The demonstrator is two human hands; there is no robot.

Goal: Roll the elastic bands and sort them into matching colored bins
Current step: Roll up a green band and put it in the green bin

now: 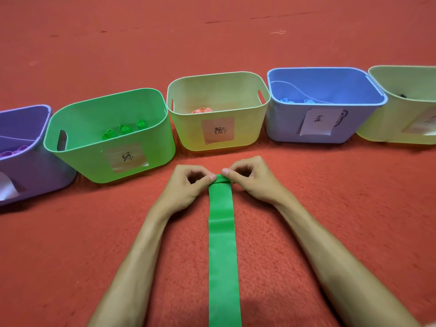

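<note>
A long green elastic band (223, 251) lies flat on the red carpet, running from the bottom edge up the middle. Its far end is folded over into the start of a roll. My left hand (188, 185) pinches the left side of that folded end. My right hand (251, 179) pinches the right side. The green bin (77, 159) stands to the upper left and holds three rolled green bands (125, 131).
Bins stand in a row behind the hands: a purple bin (35, 175) at far left, a yellow bin (188, 131) with pink rolls, a blue bin (285, 123) with blue rolls, and another yellow bin (382, 128) at far right. Each carries a paper label.
</note>
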